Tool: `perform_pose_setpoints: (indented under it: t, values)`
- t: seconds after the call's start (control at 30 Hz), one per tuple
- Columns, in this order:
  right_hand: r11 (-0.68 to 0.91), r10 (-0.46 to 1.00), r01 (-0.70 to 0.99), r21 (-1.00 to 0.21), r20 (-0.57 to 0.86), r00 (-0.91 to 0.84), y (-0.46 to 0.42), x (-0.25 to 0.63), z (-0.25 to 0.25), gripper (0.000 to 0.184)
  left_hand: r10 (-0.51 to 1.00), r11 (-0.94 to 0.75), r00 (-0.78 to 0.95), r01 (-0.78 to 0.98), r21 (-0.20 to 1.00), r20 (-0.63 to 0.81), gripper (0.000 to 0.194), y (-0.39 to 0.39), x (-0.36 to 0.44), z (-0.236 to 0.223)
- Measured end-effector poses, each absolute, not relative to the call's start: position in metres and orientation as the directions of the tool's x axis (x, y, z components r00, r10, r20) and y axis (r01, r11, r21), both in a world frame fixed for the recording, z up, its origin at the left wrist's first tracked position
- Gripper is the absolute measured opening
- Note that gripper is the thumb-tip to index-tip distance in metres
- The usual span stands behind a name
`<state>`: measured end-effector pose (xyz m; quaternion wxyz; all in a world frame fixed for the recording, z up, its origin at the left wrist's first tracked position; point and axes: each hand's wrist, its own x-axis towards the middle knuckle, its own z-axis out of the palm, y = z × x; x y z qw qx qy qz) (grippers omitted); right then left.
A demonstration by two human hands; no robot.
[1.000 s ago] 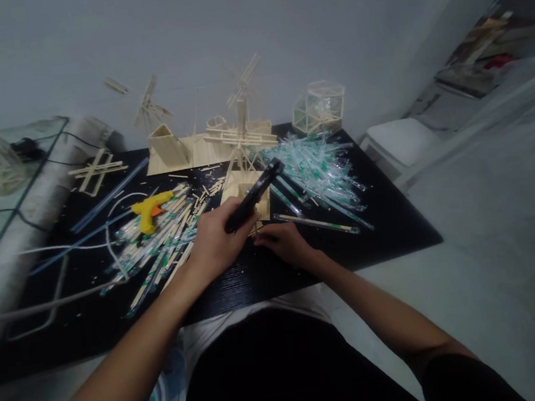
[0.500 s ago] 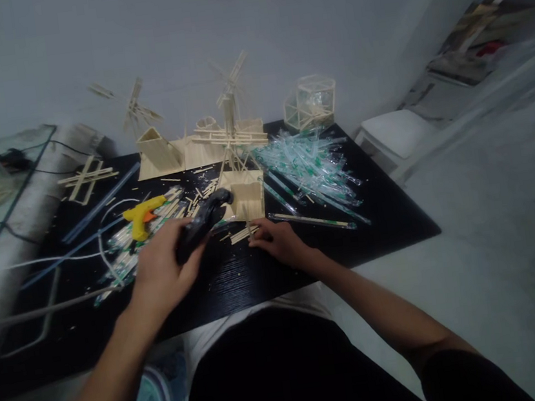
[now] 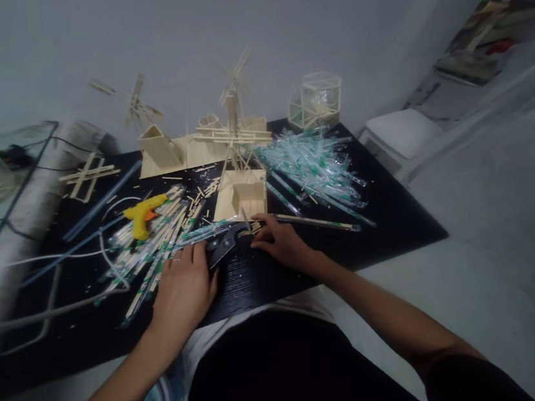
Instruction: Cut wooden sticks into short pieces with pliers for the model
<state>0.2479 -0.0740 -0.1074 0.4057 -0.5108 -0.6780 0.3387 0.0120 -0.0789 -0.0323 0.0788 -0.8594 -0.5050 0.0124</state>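
Observation:
My left hand (image 3: 185, 285) is wrapped round a pair of black cutters (image 3: 222, 248), held low over the table with the curved jaws pointing right. Between the fingertips of my right hand (image 3: 280, 241) is a thin wooden stick (image 3: 246, 219), standing roughly upright by the jaws. Whether the jaws touch the stick I cannot tell. Several short stick pieces (image 3: 255, 227) lie under my right fingers. Just beyond both hands stands a wooden windmill model (image 3: 238, 181) on a square base, with crossed stick blades.
A yellow glue gun (image 3: 143, 217) rests on wrapped sticks (image 3: 133, 259) at the left. More clear-wrapped sticks (image 3: 314, 162) are heaped at the right of the black table (image 3: 379, 232). Another windmill (image 3: 158, 145) and a polyhedral frame (image 3: 321, 99) stand near the wall. A white stool (image 3: 403, 132) is beyond the right edge.
My left hand has lowered the cutters and brought their jaws right, beside the stick. My right hand has stayed almost in place, still pinching the stick.

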Motion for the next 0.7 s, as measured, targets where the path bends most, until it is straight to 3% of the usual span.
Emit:
perform_pose_setpoints:
  t: [0.23,0.4,0.53,0.7]
  values:
    - [0.254,0.966,0.445,-0.859,0.203,-0.16,-0.075,0.247,-0.104,0.052,0.869,-0.484,0.494,0.861,-0.155,0.03,0.041,-0.081,0.02,-0.031]
    - [0.25,0.967,0.444,-0.861,0.195,-0.166,-0.076,0.247,-0.101,0.047,0.87,-0.486,0.494,0.858,-0.166,0.005,0.027,-0.079,0.024,-0.031]
    - [0.248,0.966,0.447,-0.86,0.187,-0.178,-0.076,0.246,-0.098,0.044,0.878,-0.478,0.473,0.858,-0.191,-0.074,0.018,-0.079,0.025,-0.027]
    - [0.247,0.966,0.437,-0.865,0.184,-0.182,-0.076,0.246,-0.097,0.039,0.884,-0.462,0.434,0.868,-0.185,-0.173,0.02,-0.08,0.026,-0.025]
